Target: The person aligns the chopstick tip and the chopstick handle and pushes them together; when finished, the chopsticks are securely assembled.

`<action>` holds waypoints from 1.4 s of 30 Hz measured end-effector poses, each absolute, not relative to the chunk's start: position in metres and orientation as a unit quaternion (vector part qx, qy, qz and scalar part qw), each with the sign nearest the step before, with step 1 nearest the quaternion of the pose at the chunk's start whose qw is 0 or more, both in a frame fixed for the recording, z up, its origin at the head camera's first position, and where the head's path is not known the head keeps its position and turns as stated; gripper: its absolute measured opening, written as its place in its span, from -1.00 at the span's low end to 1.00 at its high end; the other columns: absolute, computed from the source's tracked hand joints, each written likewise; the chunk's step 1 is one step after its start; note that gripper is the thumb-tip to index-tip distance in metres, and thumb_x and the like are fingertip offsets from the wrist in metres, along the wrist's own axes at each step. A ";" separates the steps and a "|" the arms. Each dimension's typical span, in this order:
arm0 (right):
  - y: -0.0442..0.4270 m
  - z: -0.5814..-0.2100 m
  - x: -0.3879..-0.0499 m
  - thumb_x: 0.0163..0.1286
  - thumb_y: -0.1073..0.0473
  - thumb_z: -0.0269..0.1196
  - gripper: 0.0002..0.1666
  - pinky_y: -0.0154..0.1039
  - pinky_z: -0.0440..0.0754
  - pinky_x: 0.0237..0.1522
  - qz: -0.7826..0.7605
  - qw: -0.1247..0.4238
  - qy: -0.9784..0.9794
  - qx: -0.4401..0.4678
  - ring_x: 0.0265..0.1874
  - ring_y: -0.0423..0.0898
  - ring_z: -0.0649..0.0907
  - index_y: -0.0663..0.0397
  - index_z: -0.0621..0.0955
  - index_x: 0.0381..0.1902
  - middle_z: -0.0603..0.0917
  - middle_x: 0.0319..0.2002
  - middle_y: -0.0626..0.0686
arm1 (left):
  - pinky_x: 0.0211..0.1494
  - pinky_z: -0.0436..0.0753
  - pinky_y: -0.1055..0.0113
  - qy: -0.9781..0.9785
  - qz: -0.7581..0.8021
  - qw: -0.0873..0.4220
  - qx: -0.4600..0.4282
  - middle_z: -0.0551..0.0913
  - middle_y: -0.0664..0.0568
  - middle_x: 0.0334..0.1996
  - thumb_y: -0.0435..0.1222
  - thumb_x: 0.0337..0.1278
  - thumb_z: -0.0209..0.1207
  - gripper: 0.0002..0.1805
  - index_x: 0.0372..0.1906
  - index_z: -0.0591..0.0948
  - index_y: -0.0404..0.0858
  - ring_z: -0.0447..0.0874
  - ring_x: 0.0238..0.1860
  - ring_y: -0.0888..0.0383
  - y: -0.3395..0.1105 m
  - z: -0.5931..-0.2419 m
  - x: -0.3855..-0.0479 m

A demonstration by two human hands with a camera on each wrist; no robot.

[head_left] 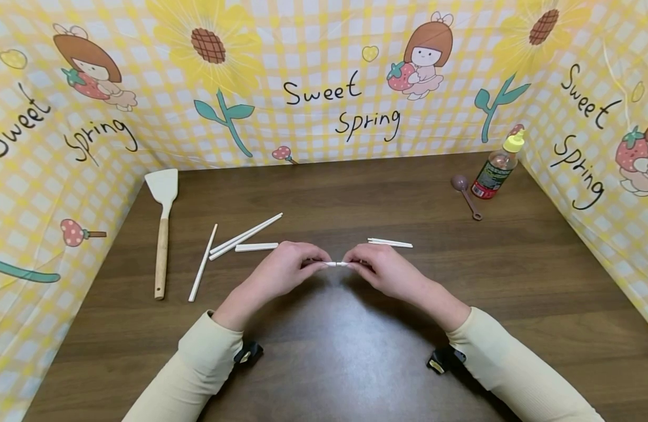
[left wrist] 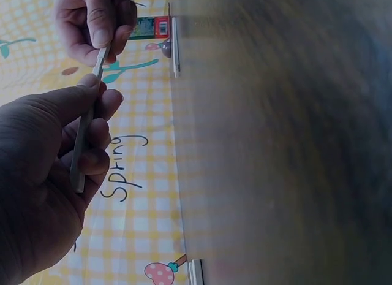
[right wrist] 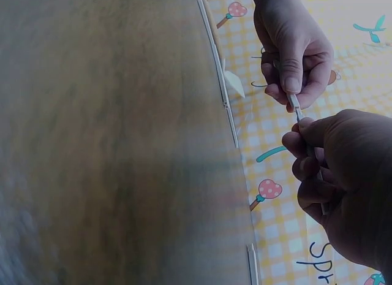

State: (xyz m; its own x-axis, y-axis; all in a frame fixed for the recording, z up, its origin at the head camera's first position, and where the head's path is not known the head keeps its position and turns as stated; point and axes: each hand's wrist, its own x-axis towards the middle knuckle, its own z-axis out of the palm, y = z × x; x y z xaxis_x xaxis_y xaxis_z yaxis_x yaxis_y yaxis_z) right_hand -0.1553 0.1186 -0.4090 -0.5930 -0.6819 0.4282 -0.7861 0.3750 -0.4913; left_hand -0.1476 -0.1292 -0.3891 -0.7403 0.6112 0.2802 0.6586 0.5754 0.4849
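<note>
In the head view my left hand (head_left: 287,266) and right hand (head_left: 389,269) face each other above the table's middle. Each pinches a short white chopstick half, and the two pieces meet end to end between the fingertips. Seen from the left wrist, the left hand (left wrist: 55,144) has its fingers curled round the thicker, square chopstick half (left wrist: 81,147). The right hand (right wrist: 352,168) grips the other half, mostly hidden by its fingers. A small gap or seam shows at the joint; whether the ends touch, I cannot tell.
Long white chopsticks (head_left: 203,264) and short thick halves (head_left: 256,247) lie left of the hands. Short thin halves (head_left: 389,242) lie behind the right hand. A spatula (head_left: 163,234) lies far left; a brown measuring spoon (head_left: 465,193) and a yellow-capped bottle (head_left: 495,170) are back right, near the patterned cloth (head_left: 313,129).
</note>
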 end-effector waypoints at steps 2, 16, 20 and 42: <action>0.118 -0.409 -0.155 0.37 0.37 0.33 -0.94 -0.25 0.60 -0.22 0.338 0.077 -0.825 0.446 -0.34 -0.21 0.60 0.19 0.69 -0.22 0.70 -0.32 -0.02 | -0.23 0.62 0.36 -0.887 -0.290 0.042 -0.358 0.74 0.18 -0.34 -0.31 0.25 0.36 -0.96 -0.23 0.77 -0.17 0.63 -0.35 0.33 -0.129 -0.389 -0.147; 0.118 -0.407 -0.153 0.38 0.39 0.32 -0.94 -0.26 0.61 -0.21 0.340 0.067 -0.825 0.446 -0.32 -0.20 0.62 0.22 0.69 -0.20 0.72 -0.30 0.00 | -0.21 0.63 0.34 -0.885 -0.287 0.047 -0.365 0.74 0.17 -0.35 -0.33 0.23 0.37 -0.96 -0.24 0.77 -0.18 0.64 -0.34 0.30 -0.126 -0.390 -0.147; 0.117 -0.406 -0.153 0.39 0.38 0.31 -0.94 -0.25 0.62 -0.20 0.341 0.064 -0.826 0.445 -0.31 -0.19 0.63 0.22 0.70 -0.20 0.73 -0.29 0.02 | -0.22 0.63 0.34 -0.884 -0.288 0.051 -0.365 0.74 0.15 -0.35 -0.35 0.21 0.38 -0.95 -0.25 0.77 -0.19 0.65 -0.35 0.29 -0.126 -0.390 -0.146; 0.116 -0.407 -0.148 0.36 0.39 0.33 -0.94 -0.21 0.63 -0.19 0.354 0.077 -0.825 0.433 -0.31 -0.18 0.66 0.22 0.70 -0.23 0.75 -0.30 0.04 | -0.16 0.65 0.31 -0.887 -0.287 0.061 -0.356 0.76 0.13 -0.34 -0.36 0.21 0.38 -0.96 -0.25 0.77 -0.20 0.69 -0.31 0.26 -0.121 -0.389 -0.142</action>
